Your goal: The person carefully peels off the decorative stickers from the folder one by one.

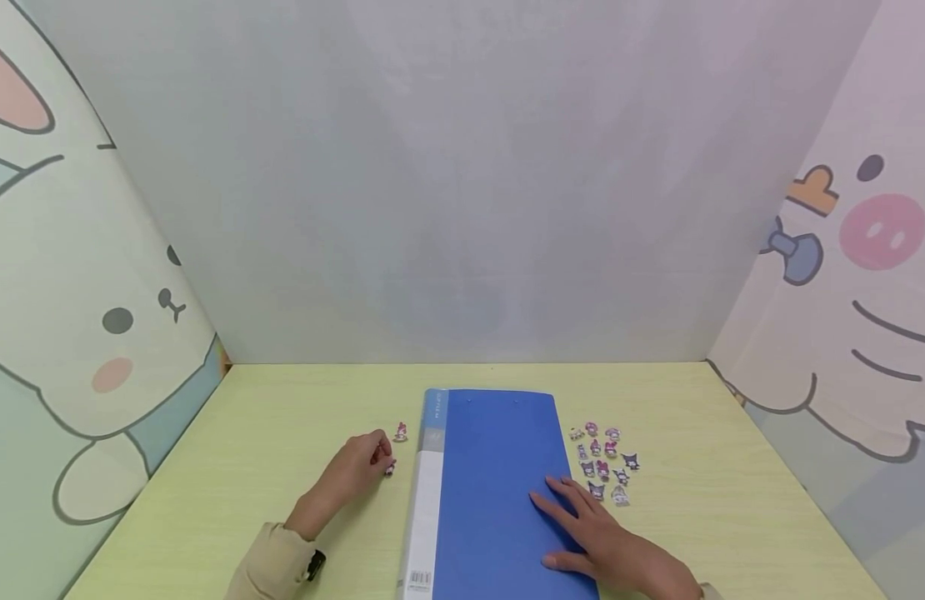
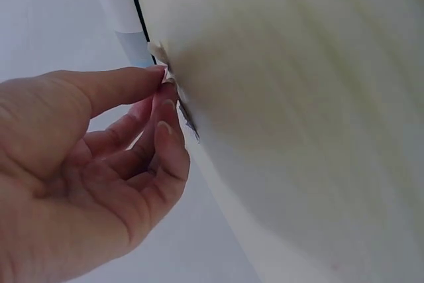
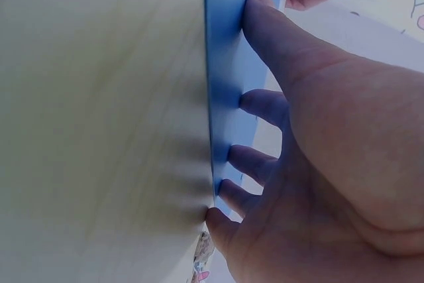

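A blue folder [image 1: 500, 475] with a pale label strip down its spine lies closed on the table. My right hand [image 1: 605, 537] rests on its right part with fingers spread, and in the right wrist view the fingertips [image 3: 255, 14] touch the blue cover. To the left of the spine, my left hand [image 1: 355, 468] pinches at a small flat cartoon cutout [image 1: 390, 468] at table level. The fingers partly hide that piece in the left wrist view. A second cartoon cutout [image 1: 400, 432], pink and white, lies just beyond the left hand.
Several small cartoon cutouts [image 1: 602, 470] in pink, purple and white lie grouped right of the folder, near the right hand. A light wood-grain table [image 1: 282, 433] carries everything. A grey wall [image 1: 462, 208] stands behind, with cartoon-printed panels [image 1: 117, 350] on both sides.
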The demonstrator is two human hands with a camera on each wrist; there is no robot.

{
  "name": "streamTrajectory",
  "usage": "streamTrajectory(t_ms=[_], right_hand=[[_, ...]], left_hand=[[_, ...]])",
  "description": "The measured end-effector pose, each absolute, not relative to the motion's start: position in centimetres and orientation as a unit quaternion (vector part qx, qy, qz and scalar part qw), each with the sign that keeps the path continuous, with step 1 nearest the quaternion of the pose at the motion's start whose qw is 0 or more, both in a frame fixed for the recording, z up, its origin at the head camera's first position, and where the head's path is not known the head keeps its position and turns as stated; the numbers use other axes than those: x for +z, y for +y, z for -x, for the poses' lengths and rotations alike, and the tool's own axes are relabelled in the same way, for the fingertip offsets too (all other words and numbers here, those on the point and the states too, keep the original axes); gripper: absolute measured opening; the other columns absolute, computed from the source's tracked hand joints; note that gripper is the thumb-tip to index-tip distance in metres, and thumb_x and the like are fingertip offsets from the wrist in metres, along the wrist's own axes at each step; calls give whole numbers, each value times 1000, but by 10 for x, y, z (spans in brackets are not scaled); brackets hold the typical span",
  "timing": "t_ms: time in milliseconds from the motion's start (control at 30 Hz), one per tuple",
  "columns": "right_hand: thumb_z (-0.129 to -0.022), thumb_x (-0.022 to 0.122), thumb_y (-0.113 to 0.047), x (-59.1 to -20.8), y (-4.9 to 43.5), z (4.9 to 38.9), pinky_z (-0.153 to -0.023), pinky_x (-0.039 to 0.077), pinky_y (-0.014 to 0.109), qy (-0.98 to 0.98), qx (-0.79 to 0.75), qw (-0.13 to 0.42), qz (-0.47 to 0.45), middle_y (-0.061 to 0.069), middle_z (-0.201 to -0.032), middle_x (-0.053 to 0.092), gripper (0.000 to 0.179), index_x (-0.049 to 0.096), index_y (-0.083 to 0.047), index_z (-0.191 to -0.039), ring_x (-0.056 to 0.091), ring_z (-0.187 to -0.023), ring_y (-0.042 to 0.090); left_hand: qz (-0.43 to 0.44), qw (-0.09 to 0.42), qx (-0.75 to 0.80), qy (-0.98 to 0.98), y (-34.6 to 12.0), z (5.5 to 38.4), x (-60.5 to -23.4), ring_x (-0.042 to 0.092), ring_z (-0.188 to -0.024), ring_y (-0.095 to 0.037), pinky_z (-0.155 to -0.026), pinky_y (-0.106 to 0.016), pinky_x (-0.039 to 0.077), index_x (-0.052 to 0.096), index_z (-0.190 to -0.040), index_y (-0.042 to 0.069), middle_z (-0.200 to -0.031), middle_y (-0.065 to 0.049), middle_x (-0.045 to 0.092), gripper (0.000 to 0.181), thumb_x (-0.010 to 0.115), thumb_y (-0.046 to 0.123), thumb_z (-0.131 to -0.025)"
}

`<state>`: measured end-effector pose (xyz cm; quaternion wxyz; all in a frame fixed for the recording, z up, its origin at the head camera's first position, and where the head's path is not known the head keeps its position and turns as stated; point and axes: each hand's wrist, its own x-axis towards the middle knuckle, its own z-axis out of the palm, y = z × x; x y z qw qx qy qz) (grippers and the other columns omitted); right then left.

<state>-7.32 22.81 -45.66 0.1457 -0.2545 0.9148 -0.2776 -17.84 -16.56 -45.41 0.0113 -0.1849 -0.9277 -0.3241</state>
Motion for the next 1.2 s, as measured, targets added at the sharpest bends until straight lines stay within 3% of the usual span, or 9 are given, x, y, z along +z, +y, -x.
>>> streamTrajectory(t_ms=[267,500,733,1200], right_hand=[[-100,60,-54,-454,227,73,-105,32,74,914,-279,155,252,19,-166,23,76,34,-19,-162,21,-148,53],[-101,55,-56,-470,231,75,-104,36,71,920,-262,127,262,13,-166,22,72,31,-29,-163,22,-147,47],[-100,59,-54,-457,227,74,-105,33,72,916,-275,143,256,19,-165,25,75,34,-20,-162,22,-147,53],[-99,60,-54,-451,225,72,-104,30,76,915,-279,155,248,19,-166,23,77,34,-18,-162,19,-148,54]], left_hand=[[166,30,-311,-935,-164,175,-455,43,-63,-9,-58,-25,38,59,-84,7,-68,4,49,21,76,-5,-88],[171,44,-303,-937,-161,171,-456,46,-66,-9,-60,-26,42,60,-85,6,-72,3,52,21,77,-5,-87],[173,61,-293,-938,-158,167,-455,49,-69,-11,-61,-29,43,61,-87,8,-75,2,54,21,78,-4,-86],[176,55,-284,-941,-153,165,-451,51,-68,-10,-60,-28,46,64,-89,6,-74,3,57,13,76,-1,-89]])
